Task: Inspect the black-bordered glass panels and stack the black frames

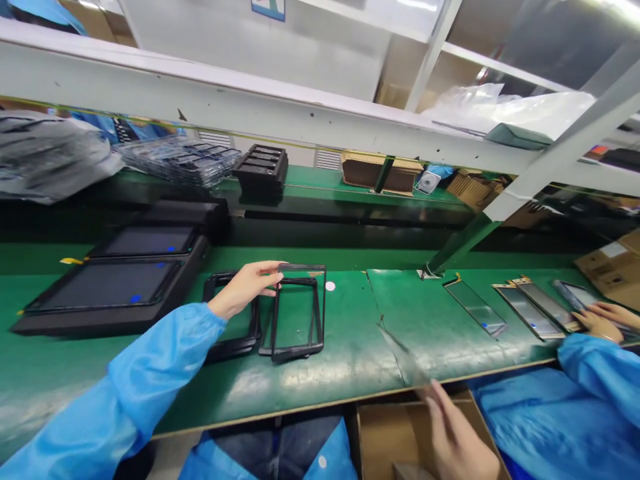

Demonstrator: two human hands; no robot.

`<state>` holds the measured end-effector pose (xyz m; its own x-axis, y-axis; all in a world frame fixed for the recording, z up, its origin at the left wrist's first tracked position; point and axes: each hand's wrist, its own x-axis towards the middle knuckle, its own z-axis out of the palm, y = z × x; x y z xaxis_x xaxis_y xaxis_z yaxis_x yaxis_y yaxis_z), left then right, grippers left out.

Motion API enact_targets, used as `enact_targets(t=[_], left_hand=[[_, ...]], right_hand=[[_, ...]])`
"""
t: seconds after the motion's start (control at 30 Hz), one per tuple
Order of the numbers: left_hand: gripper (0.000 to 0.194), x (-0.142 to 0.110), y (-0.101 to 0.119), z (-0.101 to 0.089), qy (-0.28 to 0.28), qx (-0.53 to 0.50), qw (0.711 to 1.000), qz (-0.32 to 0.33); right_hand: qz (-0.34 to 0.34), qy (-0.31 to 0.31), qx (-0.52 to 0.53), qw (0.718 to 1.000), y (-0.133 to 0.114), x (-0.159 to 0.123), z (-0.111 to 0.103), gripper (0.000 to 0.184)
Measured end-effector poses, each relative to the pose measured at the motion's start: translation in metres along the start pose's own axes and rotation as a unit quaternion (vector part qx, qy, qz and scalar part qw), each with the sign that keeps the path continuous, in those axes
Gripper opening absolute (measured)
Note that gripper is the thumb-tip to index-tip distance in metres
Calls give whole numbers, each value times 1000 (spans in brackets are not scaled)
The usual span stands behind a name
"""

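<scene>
- Head view: left hand (247, 287) pinches a black frame (324, 310) near its upper corner, beside other frames (233, 350), short of the worktop's (350, 353) front edge; slack grip could drop it.
- Right hand (460, 437) pinches a blurred, thin sheet (406, 359) across that edge; a knock could chip it.

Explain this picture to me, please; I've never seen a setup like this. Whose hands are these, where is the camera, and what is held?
There is no robot: a person works bare-handed, and a camera worn on their head looks forward and down. Their left hand grips a black frame by its upper left corner. Their right hand pinches a thin sheet, too blurred to identify. On the green bench lie more frames and, to the right, narrow panels. Dark screens rest on a black block at left. The hands at far right belong to a co-worker.
</scene>
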<state>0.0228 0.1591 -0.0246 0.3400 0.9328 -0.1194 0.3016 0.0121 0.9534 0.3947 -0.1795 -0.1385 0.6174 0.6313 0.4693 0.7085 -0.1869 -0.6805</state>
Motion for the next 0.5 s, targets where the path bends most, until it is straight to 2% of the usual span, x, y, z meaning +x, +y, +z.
enact_targets(t=[0.07, 0.1, 0.2, 0.3, 0.4, 0.5], left_hand=[[61, -22, 9, 9, 1, -43, 999, 14], [59, -34, 12, 14, -3, -61, 998, 20], [54, -70, 16, 34, -22, -132, 991, 32], [49, -98, 14, 50, -10, -205, 978, 42], [41, -113, 10, 56, 29, -234, 971, 39], [42, -120, 8, 56, 50, -234, 970, 37]], right_hand=[[76, 49, 87, 992, -31, 6, 4, 55], [118, 46, 148, 981, -48, 7, 9, 65], [229, -63, 331, 913, -101, 3, 33, 78], [285, -121, 411, 857, -141, -9, 56, 69], [304, -142, 432, 837, -158, -21, 70, 64], [309, -162, 432, 832, -160, -29, 77, 67]])
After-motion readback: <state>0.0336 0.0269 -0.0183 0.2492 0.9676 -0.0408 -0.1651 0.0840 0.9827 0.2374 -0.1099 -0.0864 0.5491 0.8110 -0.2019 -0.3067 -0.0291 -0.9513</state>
